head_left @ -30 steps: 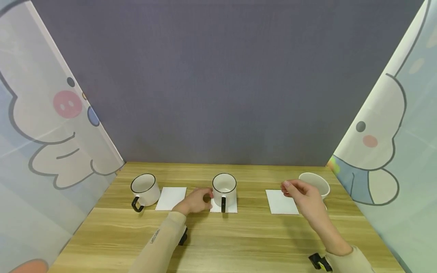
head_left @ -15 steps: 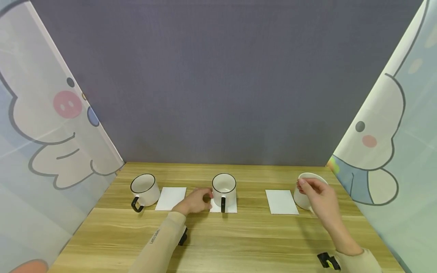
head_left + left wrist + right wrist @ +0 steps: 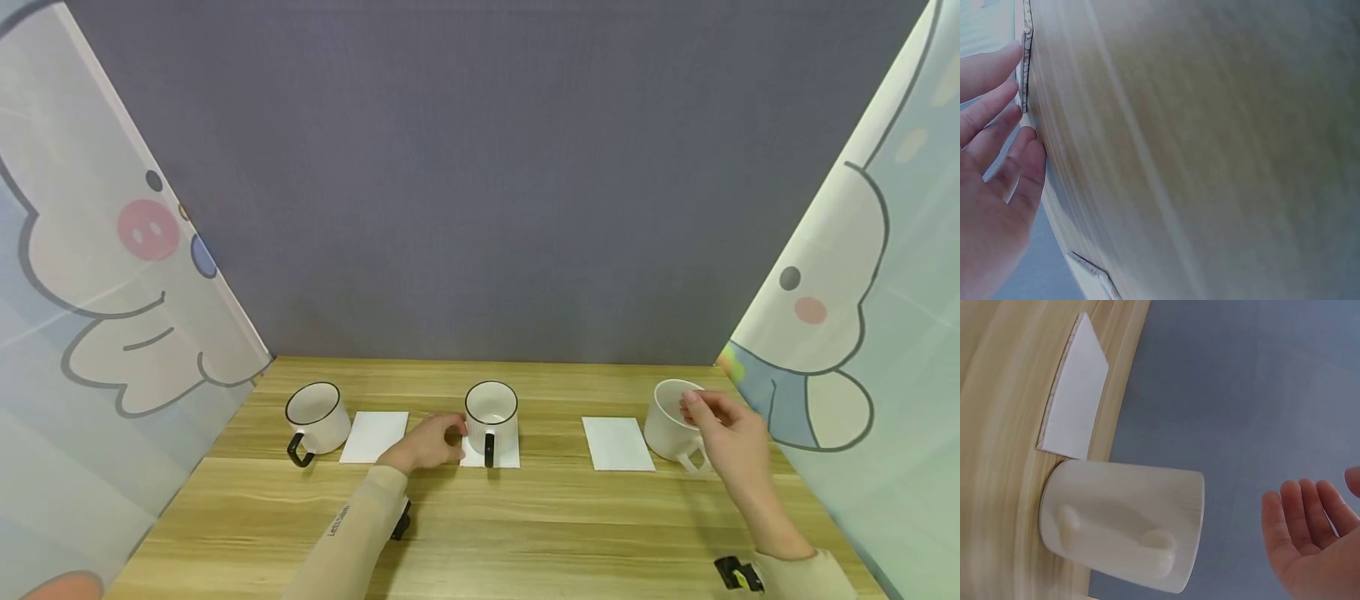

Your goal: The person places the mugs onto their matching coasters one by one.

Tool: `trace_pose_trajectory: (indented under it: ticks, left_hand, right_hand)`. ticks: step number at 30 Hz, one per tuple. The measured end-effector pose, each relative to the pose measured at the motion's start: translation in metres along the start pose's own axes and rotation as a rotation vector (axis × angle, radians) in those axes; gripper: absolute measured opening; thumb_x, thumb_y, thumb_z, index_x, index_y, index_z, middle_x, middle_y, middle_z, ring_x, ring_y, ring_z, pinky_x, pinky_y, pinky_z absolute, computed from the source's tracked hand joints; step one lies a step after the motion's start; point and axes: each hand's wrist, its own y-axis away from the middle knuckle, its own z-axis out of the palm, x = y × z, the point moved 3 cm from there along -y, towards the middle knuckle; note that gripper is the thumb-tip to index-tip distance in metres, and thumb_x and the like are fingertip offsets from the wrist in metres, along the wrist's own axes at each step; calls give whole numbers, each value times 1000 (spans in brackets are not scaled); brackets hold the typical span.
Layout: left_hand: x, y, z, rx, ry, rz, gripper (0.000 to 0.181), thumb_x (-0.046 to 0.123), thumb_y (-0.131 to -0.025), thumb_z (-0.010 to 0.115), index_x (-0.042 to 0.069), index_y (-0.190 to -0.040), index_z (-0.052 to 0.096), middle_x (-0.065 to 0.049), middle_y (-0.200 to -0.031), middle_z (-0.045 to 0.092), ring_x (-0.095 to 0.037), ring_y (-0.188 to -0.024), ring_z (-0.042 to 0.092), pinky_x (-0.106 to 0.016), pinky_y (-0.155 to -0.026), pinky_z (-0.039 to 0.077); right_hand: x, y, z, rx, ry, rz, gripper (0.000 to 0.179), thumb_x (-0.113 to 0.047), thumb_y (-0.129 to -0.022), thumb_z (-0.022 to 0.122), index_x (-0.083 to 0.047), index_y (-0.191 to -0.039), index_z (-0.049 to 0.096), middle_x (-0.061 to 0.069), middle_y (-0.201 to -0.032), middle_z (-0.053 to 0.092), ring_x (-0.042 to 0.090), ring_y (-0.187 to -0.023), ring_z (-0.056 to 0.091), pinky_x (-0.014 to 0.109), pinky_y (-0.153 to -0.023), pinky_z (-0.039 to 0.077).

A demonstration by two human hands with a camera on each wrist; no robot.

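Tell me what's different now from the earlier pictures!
The right hand moved right, away from the rightmost white square and across the view of the all-white mug, showing more of it. Nothing was picked up or let go. The left hand stayed beside the middle mug; that square, both those mugs and the far-left mug stayed put.

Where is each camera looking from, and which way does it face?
Head: worn on the head, facing forward and down at the table; bare-handed left grip, right grip and sleeves show.
Left wrist: on that wrist, looking across the table; left grip shows at the left edge.
Right wrist: on that wrist, looking past a handled white mug toward the grey backdrop; right grip shows lower right.
Head and right wrist share that mug and right grip.
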Motion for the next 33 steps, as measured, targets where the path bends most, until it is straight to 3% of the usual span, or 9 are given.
trace_pose_trajectory:
  ticks: [11,19,25,33]
  left_hand:
    - [0,0,-2,-4,-5,-16,24,12,-84,81,15,-100,64,-11,-146,56,-43,-138,43,-60,-112,34]
    - [0,0,-2,-3,-8,-9,24,12,-83,81,14,-101,65,-10,-145,57,-41,-136,45,-60,-111,36]
    - [0,0,-2,-4,-4,-3,24,12,-83,81,14,-100,65,-11,-145,57,-41,-134,46,-60,-111,36]
    - [0,0,-1,4,-11,0,24,12,-83,81,14,-100,64,-11,-144,58,-40,-132,48,-58,-109,38]
  right_hand:
    - [17,-2,-9,120,-105,68,25,-17,-99,68,8,-101,70,-15,-77,70,1,-70,68,13,-66,54]
    - [34,-1,-16,135,-139,112,19,-16,-99,68,3,-95,73,-16,-76,70,1,-68,68,13,-65,55]
    - [47,-1,-21,134,-84,151,24,-20,-99,68,4,-100,73,-18,-75,69,1,-67,67,12,-64,54]
    - [60,3,-25,94,85,194,42,-33,-100,66,8,-106,70,-10,-72,69,0,-66,64,12,-61,50]
